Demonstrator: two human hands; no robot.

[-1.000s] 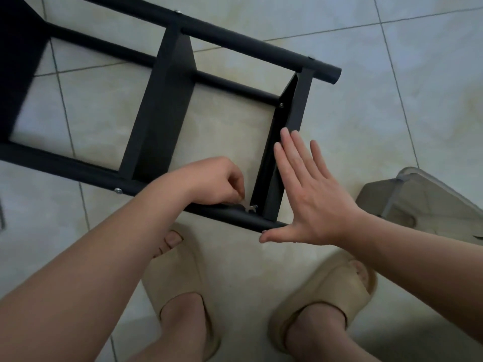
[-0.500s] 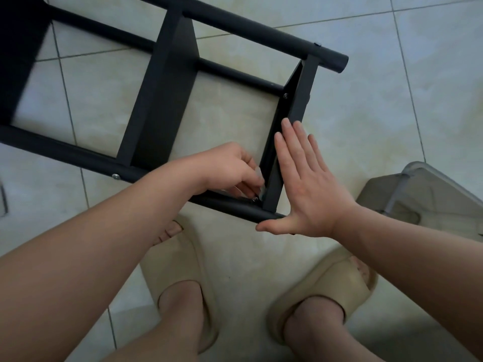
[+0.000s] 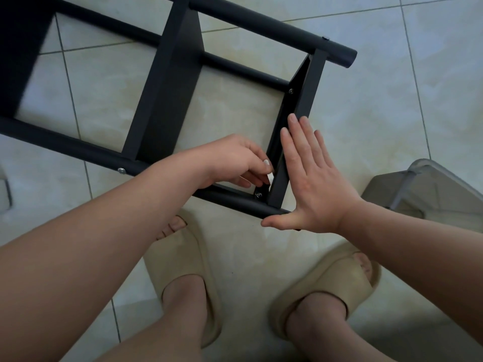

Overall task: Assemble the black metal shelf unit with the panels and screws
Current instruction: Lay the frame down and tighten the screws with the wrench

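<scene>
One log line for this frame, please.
left hand: pinches small silver tool by silver corner screw | right hand: flat against black metal end panel | black metal shelf frame: lying on tiled floor

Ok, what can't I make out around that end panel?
Head view only.
Pale piece in left hand: fingers hide most; kind unclear.
Screw at near corner: too small to judge seating.
Outer face of end panel: partly behind right hand.
Far end of shelf unit: cut by left edge.

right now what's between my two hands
The black end panel: the left hand pinches a small silvery tool at its inner side, and the right hand lies flat against its outer side. The head view shows this.
</scene>
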